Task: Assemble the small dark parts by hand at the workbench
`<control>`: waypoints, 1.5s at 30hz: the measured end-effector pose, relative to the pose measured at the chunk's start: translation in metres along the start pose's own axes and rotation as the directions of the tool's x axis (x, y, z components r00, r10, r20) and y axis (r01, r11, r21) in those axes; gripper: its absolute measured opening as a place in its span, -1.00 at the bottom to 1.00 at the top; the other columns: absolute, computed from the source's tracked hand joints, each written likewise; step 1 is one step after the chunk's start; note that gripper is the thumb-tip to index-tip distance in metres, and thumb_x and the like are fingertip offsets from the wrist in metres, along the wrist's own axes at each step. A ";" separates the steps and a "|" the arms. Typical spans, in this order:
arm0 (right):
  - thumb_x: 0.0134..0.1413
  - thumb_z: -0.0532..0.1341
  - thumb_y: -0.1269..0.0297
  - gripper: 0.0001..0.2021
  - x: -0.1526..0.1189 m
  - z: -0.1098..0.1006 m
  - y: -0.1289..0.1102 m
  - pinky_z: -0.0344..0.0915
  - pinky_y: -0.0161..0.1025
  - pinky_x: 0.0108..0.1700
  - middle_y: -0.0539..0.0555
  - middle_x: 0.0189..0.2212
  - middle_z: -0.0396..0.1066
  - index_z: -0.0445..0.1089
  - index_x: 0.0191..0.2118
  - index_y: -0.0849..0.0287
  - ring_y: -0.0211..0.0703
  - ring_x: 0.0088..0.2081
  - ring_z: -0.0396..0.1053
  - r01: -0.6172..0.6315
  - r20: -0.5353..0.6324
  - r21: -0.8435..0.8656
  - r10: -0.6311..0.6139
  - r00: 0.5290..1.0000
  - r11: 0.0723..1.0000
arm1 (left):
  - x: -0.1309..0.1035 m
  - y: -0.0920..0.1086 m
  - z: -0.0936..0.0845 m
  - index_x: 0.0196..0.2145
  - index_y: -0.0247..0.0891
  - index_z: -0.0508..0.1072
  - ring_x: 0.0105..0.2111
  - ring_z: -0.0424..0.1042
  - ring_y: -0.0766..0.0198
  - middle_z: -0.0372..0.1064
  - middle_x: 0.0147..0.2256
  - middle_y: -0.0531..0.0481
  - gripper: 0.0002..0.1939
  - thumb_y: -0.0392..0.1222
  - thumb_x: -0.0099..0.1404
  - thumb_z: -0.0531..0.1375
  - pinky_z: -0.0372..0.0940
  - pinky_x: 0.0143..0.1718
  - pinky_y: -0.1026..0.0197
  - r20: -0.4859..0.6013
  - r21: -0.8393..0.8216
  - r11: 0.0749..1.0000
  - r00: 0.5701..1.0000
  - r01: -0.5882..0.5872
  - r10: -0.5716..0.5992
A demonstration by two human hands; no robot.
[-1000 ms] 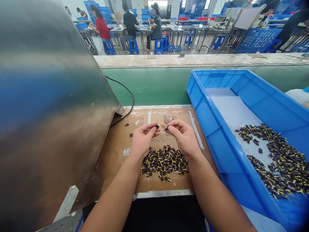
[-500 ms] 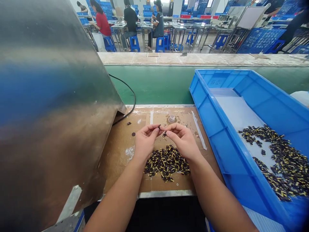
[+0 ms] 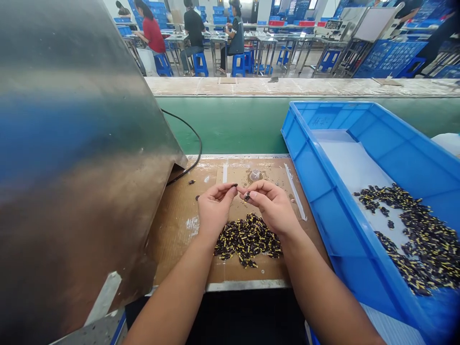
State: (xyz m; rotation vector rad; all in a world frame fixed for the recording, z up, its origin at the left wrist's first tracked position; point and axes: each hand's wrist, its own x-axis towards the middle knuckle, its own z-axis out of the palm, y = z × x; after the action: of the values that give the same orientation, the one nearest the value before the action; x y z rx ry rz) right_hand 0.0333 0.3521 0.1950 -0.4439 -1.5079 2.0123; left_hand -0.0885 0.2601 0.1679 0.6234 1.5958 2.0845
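Between the thumb and fingers of my left hand (image 3: 214, 206) is a small dark disc (image 3: 234, 185), seen nearly edge-on. My right hand (image 3: 271, 206) pinches a small black part (image 3: 247, 196) with a light, shiny spot; its exact kind is too small to make out. The two hands are close together, fingertips almost touching. Below them a pile of small black-and-yellow parts (image 3: 247, 239) lies on the brown cardboard (image 3: 176, 239), partly covered by my right wrist. A dark round piece (image 3: 197, 197) shows beside my left hand.
At the left stands a large metal housing (image 3: 79, 158) with a black cable (image 3: 196, 136) behind it. A deep blue crate (image 3: 316, 191) on the right holds many more black-and-yellow parts (image 3: 427, 235). One loose part (image 3: 191, 182) and a clear plastic piece (image 3: 255, 175) lie farther back.
The disc in my left hand has tilted flatter, and the hand has shifted slightly left. My right fingers have turned the small part and lifted it slightly.
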 end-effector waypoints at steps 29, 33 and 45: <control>0.20 0.34 0.28 -0.80 -0.018 0.027 -0.006 0.51 -0.05 0.01 0.00 -0.10 0.59 0.58 -0.07 -0.09 -0.12 -0.09 0.55 0.288 -0.069 -0.212 -0.308 0.949 0.934 | -0.008 0.016 -0.006 -0.39 -0.07 0.60 -0.28 0.52 0.23 0.59 -0.21 0.02 -0.66 0.10 -0.05 0.53 0.48 -0.06 0.07 0.116 -0.336 0.924 0.981 0.186 -0.155; 0.19 0.34 0.31 -0.79 -0.019 0.029 -0.005 0.51 -0.06 -0.01 -0.01 -0.13 0.59 0.58 -0.07 -0.09 -0.13 -0.11 0.54 0.315 -0.090 -0.286 -0.353 0.931 0.905 | -0.007 0.013 -0.008 -0.29 -0.03 0.60 -0.15 0.54 0.16 0.58 -0.15 0.03 -0.72 0.12 0.10 0.44 0.44 0.05 0.00 0.142 -0.242 0.960 0.984 0.143 -0.111; 0.17 0.37 0.33 -0.82 -0.016 0.028 -0.001 0.55 -0.12 -0.08 0.01 -0.15 0.61 0.59 -0.10 0.02 -0.16 -0.13 0.56 0.354 -0.120 -0.294 -0.402 0.908 0.888 | -0.010 0.021 0.000 -0.33 -0.11 0.66 -0.23 0.56 0.38 0.61 -0.22 0.03 -0.78 -0.11 0.04 0.53 0.44 -0.09 0.38 0.221 -0.459 0.867 0.970 0.195 -0.101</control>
State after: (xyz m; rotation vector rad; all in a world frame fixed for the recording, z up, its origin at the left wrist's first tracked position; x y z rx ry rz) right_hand 0.0303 0.3211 0.2027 -0.3859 -1.6145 1.4367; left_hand -0.0820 0.2490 0.1872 0.4850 0.9338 2.1151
